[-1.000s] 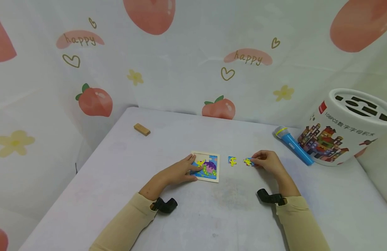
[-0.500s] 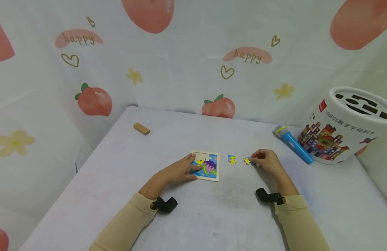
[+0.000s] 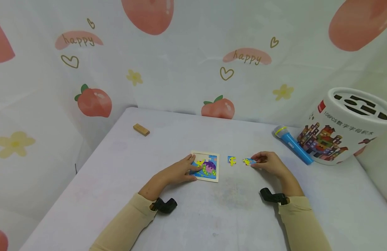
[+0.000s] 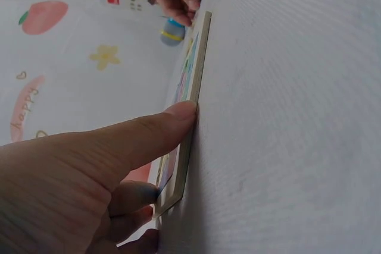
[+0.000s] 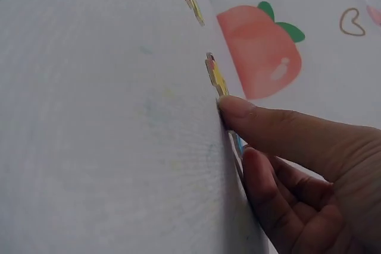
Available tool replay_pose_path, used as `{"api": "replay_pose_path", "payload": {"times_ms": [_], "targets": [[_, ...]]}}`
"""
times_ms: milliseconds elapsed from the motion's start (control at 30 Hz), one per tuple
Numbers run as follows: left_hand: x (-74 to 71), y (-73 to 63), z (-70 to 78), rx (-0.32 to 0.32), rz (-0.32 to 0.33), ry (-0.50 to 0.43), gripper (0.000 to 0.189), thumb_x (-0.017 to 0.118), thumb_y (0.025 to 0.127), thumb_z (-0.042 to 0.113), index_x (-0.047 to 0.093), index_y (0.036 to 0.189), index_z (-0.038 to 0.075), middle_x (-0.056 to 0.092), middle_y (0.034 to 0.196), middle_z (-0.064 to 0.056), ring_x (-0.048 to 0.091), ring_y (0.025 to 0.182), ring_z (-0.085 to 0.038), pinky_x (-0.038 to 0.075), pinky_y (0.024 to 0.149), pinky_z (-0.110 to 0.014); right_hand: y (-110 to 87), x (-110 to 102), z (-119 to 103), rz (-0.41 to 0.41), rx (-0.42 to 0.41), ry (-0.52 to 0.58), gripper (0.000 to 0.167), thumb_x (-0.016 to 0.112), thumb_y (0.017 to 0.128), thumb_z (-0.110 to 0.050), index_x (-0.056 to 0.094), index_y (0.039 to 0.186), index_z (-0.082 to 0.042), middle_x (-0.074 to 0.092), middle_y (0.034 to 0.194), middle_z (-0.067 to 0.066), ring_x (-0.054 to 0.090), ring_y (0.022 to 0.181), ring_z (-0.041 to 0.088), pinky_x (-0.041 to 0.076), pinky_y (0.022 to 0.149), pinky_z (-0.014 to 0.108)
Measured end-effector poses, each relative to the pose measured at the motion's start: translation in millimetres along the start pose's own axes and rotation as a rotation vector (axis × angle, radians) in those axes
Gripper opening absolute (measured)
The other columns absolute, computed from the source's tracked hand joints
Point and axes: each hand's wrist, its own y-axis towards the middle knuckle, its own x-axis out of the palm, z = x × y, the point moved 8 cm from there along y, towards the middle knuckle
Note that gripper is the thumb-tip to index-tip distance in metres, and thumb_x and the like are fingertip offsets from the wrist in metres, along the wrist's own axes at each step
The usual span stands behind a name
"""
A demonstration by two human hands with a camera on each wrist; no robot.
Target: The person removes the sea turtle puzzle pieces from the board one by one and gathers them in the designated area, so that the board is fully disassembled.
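A square wooden puzzle board with a blue, yellow and purple picture lies on the table; its top left part shows bare wood. My left hand rests on its left side, fingers spread over it. In the left wrist view the thumb touches the board's near rim. My right hand holds a yellow and blue puzzle piece flat by its right end. The right wrist view has the thumb and forefinger at that piece's edge. Another puzzle piece lies between it and the board.
A blue toy microphone leans by a big white bucket at the right. A small wooden block lies at the back left. A printed cloth hangs behind the white table.
My right hand has shifted slightly right, its thumb and forefinger now farther apart at the piece's end, so more of its blue part shows. The left hand and board stay put.
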Motion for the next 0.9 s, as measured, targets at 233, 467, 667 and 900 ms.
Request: {"api": "replay_pose_path", "payload": {"times_ms": [233,467,667,900], "targets": [[-0.2,0.6,0.1,0.003,-0.002,0.001,0.047,0.061,0.09,0.032,0.05,0.135,0.023,0.016,0.155,-0.017,0.007,0.145,-0.031,0.02,0.115,-0.047,-1.2,0.2,-2.7,-0.003,-0.008,-0.002,0.034,0.072,0.079,-0.007,0.062,0.106,0.011,0.061,0.089,0.015,0.051,0.076,0.013,0.043,0.056,0.018],[-1.8,1.6,-1.6,-0.004,0.008,0.0,0.046,0.064,0.087,0.032,0.054,0.131,0.021,0.018,0.154,-0.015,0.01,0.145,-0.03,0.021,0.115,-0.047,0.5,1.0,-2.7,0.0,-0.03,-0.006,0.033,0.072,0.079,-0.006,0.063,0.105,0.012,0.062,0.089,0.017,0.051,0.077,0.013,0.044,0.058,0.018],[-3.0,2.7,-2.3,0.001,0.024,0.006,0.046,0.066,0.086,0.032,0.057,0.129,0.021,0.022,0.153,-0.015,0.013,0.145,-0.03,0.023,0.114,-0.048,1.7,0.5,0.2,0.01,-0.021,-0.019,0.032,0.072,0.079,-0.005,0.063,0.105,0.01,0.061,0.087,0.014,0.05,0.076,0.012,0.044,0.06,0.018],[-4.0,2.1,-1.3,-0.004,0.03,0.005,0.045,0.066,0.085,0.032,0.058,0.128,0.02,0.023,0.153,-0.015,0.013,0.145,-0.029,0.023,0.114,-0.047,2.1,0.3,1.6,0.003,-0.018,-0.017,0.032,0.072,0.079,-0.006,0.063,0.105,0.01,0.061,0.088,0.014,0.05,0.077,0.014,0.044,0.06,0.018]]}}
